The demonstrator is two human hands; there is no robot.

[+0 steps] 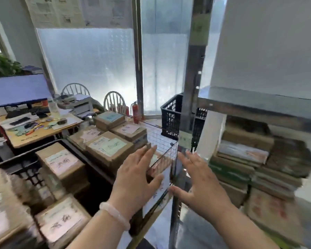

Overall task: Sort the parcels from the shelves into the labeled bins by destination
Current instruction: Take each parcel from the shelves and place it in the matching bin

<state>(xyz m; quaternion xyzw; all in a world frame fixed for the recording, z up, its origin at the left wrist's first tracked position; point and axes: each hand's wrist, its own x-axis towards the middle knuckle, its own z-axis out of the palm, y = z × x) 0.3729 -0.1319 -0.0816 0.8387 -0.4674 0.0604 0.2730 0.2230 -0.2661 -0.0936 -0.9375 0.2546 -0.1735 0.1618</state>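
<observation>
My left hand (136,178) and my right hand (201,182) are both held out in front of me with straight, spread fingers, holding nothing. The left hand hovers over the wire-mesh bin (162,141) and its white label sheet (160,191). The right hand is in front of the metal shelf post (192,97). Cardboard parcels with pink and green labels (108,146) fill the mesh bin. More labelled parcels (61,162) lie in a black crate (25,168) on the left. Stacked parcels (244,159) lie on the shelf at right; the image is blurred there.
A black plastic crate (171,115) stands behind the shelf post. A steel shelf board (258,103) runs above the stacked parcels. A desk (34,130) with a monitor (18,88), two chairs and a red fire extinguisher (136,112) are by the frosted windows.
</observation>
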